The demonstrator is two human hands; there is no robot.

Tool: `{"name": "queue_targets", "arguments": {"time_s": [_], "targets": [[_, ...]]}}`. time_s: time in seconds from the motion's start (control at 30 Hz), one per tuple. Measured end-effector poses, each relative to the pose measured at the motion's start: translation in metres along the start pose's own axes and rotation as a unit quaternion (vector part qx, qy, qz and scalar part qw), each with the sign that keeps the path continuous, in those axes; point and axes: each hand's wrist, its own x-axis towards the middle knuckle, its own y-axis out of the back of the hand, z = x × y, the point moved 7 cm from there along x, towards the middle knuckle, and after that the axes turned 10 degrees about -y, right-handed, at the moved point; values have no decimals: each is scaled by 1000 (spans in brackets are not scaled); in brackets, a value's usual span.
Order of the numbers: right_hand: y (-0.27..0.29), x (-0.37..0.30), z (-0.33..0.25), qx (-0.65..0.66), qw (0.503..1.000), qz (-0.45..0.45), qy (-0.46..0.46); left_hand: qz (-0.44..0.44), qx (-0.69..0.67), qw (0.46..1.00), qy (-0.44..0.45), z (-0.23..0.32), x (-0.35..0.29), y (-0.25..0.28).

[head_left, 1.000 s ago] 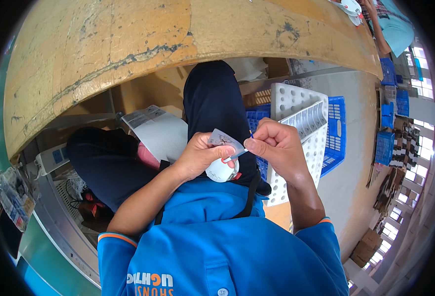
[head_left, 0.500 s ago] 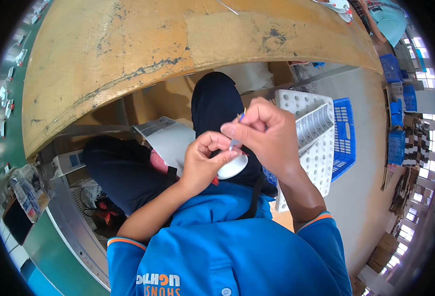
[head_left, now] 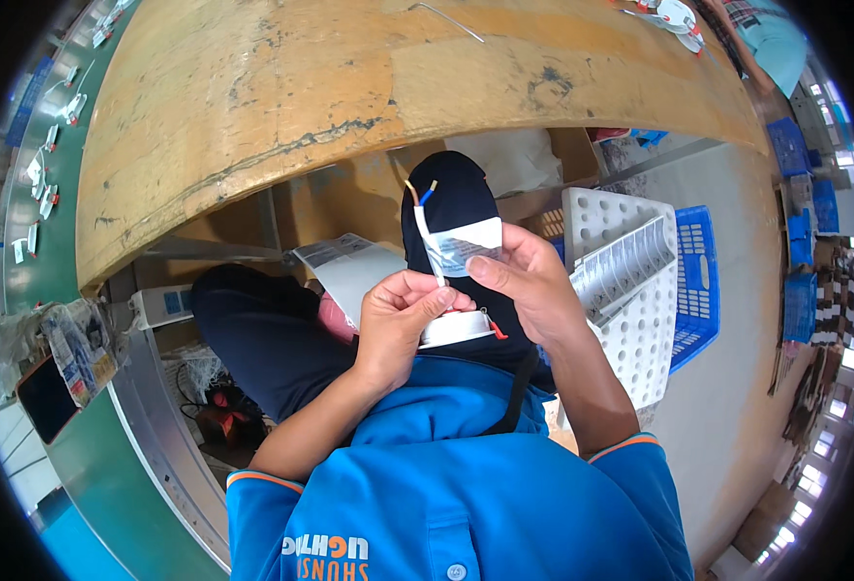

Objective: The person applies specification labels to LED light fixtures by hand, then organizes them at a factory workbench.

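Between the fingers of my left hand (head_left: pixel 393 320) is a short white cable (head_left: pixel 420 221), pinched low down. Its stripped upper end splits into a brown and a blue wire. A silvery rectangular label (head_left: pixel 472 244) is at the cable, its free part sticking out to the right. My right hand (head_left: pixel 538 290) pinches that free part between thumb and fingers. Below the hands, over my lap, a round white lamp housing (head_left: pixel 458 330) with a red-tipped spring clip (head_left: pixel 496 329) hangs by the cable; my left hand partly covers it.
A worn wooden table (head_left: pixel 281 87) curves ahead, with a bent metal rod (head_left: pixel 446 21) on it. At right, a white foam tray (head_left: pixel 645 358) bearing a label strip (head_left: pixel 621 271) rests by a blue crate (head_left: pixel 695 290). Similar lamps line a green conveyor (head_left: pixel 63 223). Another person's arm (head_left: pixel 742 48) shows far right.
The cable has come upright, wire ends up. My right hand has moved from the wire ends down to the label, which now spreads out to the right. The lamp housing has tilted.
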Motion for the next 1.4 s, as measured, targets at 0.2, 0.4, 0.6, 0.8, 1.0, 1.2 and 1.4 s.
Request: {"name": "queue_targets", "arguments": {"time_s": [0.2, 0.4, 0.6, 0.8, 1.0, 1.2, 1.4], "targets": [[5, 1, 2, -40, 998, 49, -10, -27, 36, 999, 3, -7, -3, -10], [2, -3, -9, -159, 983, 84, 41, -77, 15, 997, 7, -8, -5, -13], [-11, -4, -10, -150, 979, 108, 90, -42, -16, 996, -82, -4, -7, -14], [-9, -1, -8, -146, 978, 113, 101, -45, -26, 996, -73, -2, -8, -12], [-8, 2, -2, -78, 990, 103, 62, -35, -83, 994, -54, -7, -6, -9], [4, 2, 0, -86, 991, 101, 37, -41, -42, 996, -74, -4, -5, -9], [18, -2, -32, -113, 981, 118, 101, -52, -29, 997, -55, -5, -6, -3]]}}
